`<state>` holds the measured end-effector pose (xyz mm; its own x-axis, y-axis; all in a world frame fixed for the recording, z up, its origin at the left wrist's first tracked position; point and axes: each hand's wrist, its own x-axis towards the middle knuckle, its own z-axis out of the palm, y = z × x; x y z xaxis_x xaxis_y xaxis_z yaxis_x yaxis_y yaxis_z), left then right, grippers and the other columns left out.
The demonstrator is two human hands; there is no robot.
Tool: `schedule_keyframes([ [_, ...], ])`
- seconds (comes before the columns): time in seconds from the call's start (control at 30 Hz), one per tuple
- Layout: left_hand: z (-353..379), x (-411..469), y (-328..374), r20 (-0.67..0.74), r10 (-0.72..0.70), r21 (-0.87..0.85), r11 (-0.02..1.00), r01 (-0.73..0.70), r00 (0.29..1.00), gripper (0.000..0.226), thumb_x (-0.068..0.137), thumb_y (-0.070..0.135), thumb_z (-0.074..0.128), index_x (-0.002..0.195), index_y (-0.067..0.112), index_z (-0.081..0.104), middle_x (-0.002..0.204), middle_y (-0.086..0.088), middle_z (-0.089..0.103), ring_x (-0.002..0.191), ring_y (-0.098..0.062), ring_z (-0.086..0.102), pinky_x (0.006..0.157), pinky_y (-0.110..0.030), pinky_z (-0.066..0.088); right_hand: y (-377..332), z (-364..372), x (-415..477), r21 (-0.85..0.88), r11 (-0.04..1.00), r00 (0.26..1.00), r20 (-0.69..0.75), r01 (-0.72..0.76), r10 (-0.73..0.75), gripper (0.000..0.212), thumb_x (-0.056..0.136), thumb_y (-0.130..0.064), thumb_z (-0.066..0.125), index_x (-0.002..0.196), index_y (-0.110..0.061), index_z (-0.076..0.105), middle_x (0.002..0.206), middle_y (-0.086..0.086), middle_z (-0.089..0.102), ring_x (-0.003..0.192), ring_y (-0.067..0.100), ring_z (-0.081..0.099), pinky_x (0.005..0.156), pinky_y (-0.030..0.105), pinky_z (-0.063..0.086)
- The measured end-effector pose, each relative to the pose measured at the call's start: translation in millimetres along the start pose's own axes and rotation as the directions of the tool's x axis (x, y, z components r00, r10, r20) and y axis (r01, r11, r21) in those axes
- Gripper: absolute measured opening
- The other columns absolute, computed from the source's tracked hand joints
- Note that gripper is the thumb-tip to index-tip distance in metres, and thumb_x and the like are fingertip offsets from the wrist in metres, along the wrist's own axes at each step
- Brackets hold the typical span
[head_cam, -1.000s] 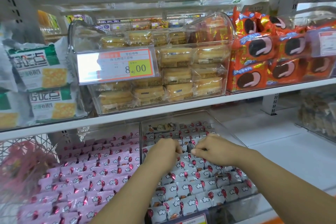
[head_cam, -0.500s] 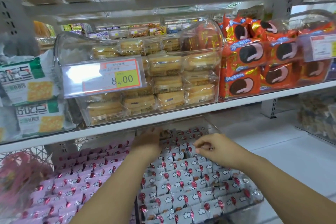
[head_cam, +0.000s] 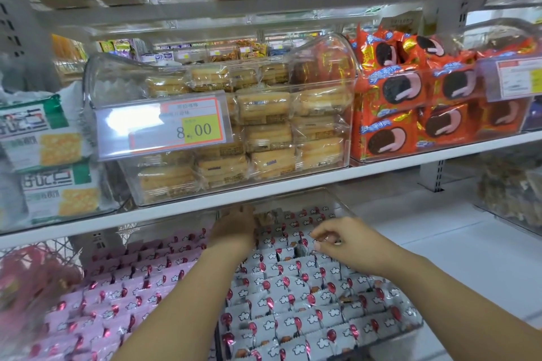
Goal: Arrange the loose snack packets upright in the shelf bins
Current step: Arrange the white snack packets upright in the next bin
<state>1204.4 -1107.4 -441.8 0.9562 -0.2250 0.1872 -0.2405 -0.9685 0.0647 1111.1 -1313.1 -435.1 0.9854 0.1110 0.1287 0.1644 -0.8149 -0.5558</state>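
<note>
Two hands work over the clear bin (head_cam: 337, 199). Your right hand (head_cam: 352, 246): fingers (head_cam: 318, 236) curled narrow, thumb tip against forefinger, at the tops of the grey packets (head_cam: 293, 296) mid-bin; cannot tell whether they nip an edge. Your left hand (head_cam: 234, 228) reaches the bin's back. Its fingers are hidden by the knuckles and the shelf board (head_cam: 293, 187) above the bin, so their state is unreadable. Grey packets stand upright in rows, filling the bin. Left of the bin are pink packets (head_cam: 117, 287) in upright rows, cut off by the frame. Above the bin, cakes (head_cam: 264, 132) sit in a domed clear box (head_cam: 123, 76). Up-right are orange packets (head_cam: 390, 138).
</note>
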Motion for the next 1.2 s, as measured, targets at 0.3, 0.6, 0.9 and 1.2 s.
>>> schedule_keyframes([
  [0.3,-8.1,-2.9,0.3,-0.007,0.015,-0.031,0.999,-0.015,1.000,0.052,0.089,0.003,0.053,0.134,0.028,0.045,0.117,0.000,0.064,0.093,-0.020,0.063,0.080,-0.033,0.056,0.7,0.4,1.4,0.012,1.000,1.000,-0.005,-0.001,0.001,0.031,0.092,-0.031,0.059,0.122,-0.025,0.061,0.116,-0.008,0.063,0.100,0.002,0.056,0.080,0.010,0.038],
  [0.6,-25.9,-46.2,19.4,0.020,0.287,-0.314,0.911,-0.267,0.958,0.045,0.087,0.023,0.066,0.130,0.027,0.052,0.117,0.006,0.062,0.093,-0.010,0.060,0.077,-0.024,0.053,-9.5,-2.2,1.5,0.129,0.991,0.992,-0.127,0.029,-0.012,0.050,0.091,-0.034,0.059,0.138,-0.032,0.041,0.121,-0.010,0.054,0.110,0.010,0.053,0.079,0.018,0.039],
  [0.9,-33.1,-46.7,18.8,-0.045,0.039,-0.749,0.660,-0.060,0.998,0.050,0.079,0.038,0.074,0.123,0.026,0.053,0.107,0.013,0.056,0.091,-0.007,0.054,0.068,-0.009,0.041,-10.1,-0.6,11.1,0.275,0.958,0.969,-0.246,0.080,-0.011,0.015,0.091,-0.021,0.062,0.105,-0.023,0.061,0.107,-0.008,0.063,0.102,0.010,0.060,0.077,0.018,0.046],
  [1.2,-31.1,-42.7,22.5,-0.081,-0.095,-0.819,0.574,-0.011,0.992,0.026,0.082,0.022,0.074,0.103,0.022,0.059,0.089,0.015,0.057,0.085,-0.011,0.057,0.072,-0.022,0.048,-2.2,10.5,9.8,-0.020,0.999,1.000,-0.012,-0.027,0.027,0.029,0.095,-0.021,0.054,0.123,-0.020,0.059,0.124,-0.006,0.060,0.076,-0.004,0.059,0.065,0.004,0.042],
])
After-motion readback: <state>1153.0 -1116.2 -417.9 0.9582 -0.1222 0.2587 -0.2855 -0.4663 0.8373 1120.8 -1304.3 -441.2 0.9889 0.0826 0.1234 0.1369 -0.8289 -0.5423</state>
